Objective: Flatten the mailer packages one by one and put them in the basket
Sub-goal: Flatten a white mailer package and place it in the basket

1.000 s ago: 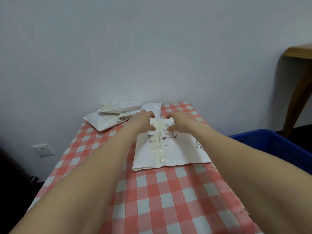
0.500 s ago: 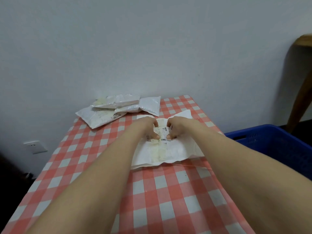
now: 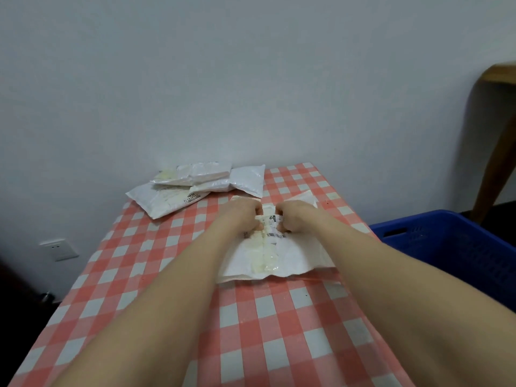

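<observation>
- a pale wall stands behind a table covered with a red-and-white checked cloth.
- a white mailer lies on the cloth near the table's right edge, wrinkled, with yellowed tape down its middle and a barcode label near its far end.
- the left hand and right hand sit close together at the mailer's far end, fingers curled, each pinching the labelled part, which is lifted and bunched between them.
- a pile of white mailers rests at the far left corner, against the wall, well apart from the hands.
- a blue basket stands just beside the table on the right; its inside is hard to make out.
- a wall socket shows low on the left, and a wooden furniture leg at the far right.
</observation>
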### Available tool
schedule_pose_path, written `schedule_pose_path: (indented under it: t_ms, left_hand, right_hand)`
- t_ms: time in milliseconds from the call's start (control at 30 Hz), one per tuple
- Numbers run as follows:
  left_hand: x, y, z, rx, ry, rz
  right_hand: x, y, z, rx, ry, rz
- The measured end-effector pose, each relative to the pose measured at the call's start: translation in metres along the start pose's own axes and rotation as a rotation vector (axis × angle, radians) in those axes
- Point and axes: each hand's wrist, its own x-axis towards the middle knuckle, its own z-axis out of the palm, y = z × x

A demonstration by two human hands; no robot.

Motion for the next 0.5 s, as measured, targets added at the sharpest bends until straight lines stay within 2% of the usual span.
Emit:
schedule_pose_path:
  t_ms: [67,167,233,500]
  left_hand:
    - [-0.001,-0.007,-0.006,-0.091,0.025,-0.006]
    - [0.003,-0.017,-0.018,-0.141,0.158,-0.041]
    - [0.008,-0.019,-0.022,-0.100,0.139,-0.036]
    - [0.032,-0.013,0.000,0.050,-0.097,-0.037]
  right_hand:
    - [-0.006,0.002,-0.009,0.097,0.037,-0.017]
    - [-0.006,0.004,-0.023,0.219,0.199,0.005]
    - [-0.001,0.002,-0.026,0.197,0.227,0.009]
    - [0.023,-0.009,-0.012,-0.068,-0.012,-0.025]
